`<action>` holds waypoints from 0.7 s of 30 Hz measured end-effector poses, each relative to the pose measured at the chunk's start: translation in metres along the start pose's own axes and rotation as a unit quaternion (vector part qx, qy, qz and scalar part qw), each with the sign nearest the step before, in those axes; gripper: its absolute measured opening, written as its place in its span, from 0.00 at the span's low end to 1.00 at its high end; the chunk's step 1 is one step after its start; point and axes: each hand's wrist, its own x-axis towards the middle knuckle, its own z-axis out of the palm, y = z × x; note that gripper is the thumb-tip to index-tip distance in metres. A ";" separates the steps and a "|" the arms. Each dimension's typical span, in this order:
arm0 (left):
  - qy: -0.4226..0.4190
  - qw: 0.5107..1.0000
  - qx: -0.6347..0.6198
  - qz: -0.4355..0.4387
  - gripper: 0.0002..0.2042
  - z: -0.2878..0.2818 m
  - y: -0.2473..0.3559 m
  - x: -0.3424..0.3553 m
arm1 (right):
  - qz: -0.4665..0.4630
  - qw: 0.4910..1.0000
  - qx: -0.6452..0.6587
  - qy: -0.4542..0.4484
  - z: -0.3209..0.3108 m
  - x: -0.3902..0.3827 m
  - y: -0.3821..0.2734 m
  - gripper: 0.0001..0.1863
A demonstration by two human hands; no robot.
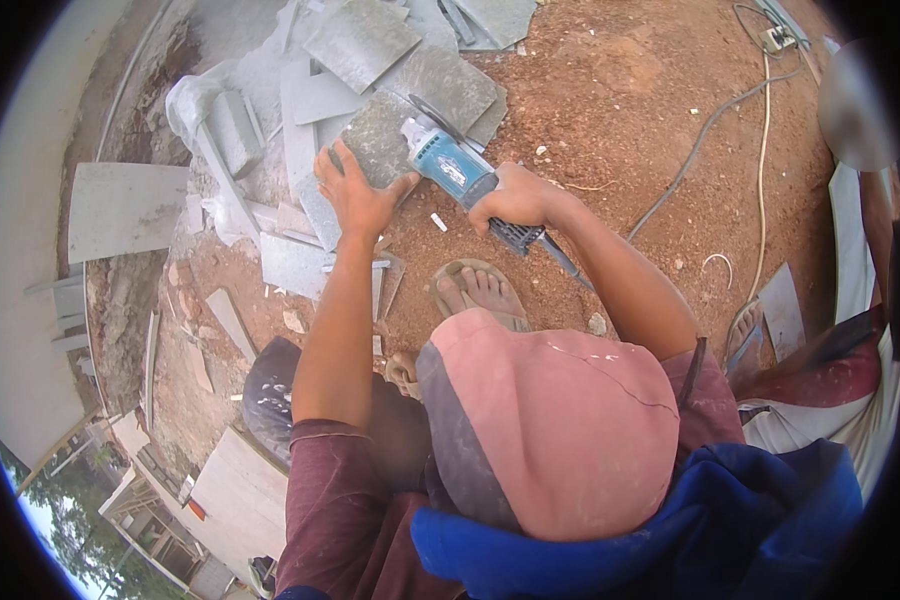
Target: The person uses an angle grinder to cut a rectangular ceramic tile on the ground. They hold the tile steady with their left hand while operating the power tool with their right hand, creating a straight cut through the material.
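A teal angle grinder (pixel 454 168) lies at a slant across the near part of a stack of grey stone tiles. My right hand (pixel 520 198) is closed round its rear body, where the dark cable comes out. The thin cutting disc (pixel 436 116) shows edge-on at the far end, by the top grey stone tile (pixel 378 135); whether it touches the stone I cannot tell. My left hand (pixel 358 195) grips that tile's near edge, fingers at its left side and thumb near the grinder head.
More grey slabs (pixel 360 42) lie piled beyond, with white plastic sheeting (pixel 192 100) on their left. Cables (pixel 767 160) run over the reddish soil to a socket box (pixel 778 38) at the far right. Another person's foot (pixel 745 325) is at the right. Loose offcuts (pixel 232 323) lie left.
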 end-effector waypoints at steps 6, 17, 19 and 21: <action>-0.001 1.000 -0.010 0.001 0.67 0.001 -0.005 -0.001 | -0.021 1.000 0.012 0.003 0.007 -0.003 0.020 0.18; 0.088 0.988 0.005 0.129 0.50 0.008 0.009 -0.023 | -0.130 0.976 0.102 0.144 0.018 -0.011 0.028 0.23; 0.085 0.966 -0.077 0.232 0.43 0.015 0.021 -0.046 | -0.139 0.960 0.129 0.204 0.015 -0.011 0.024 0.23; 0.043 0.937 -0.178 0.299 0.40 0.007 0.038 -0.072 | -0.128 0.952 0.143 0.237 0.017 -0.008 0.019 0.23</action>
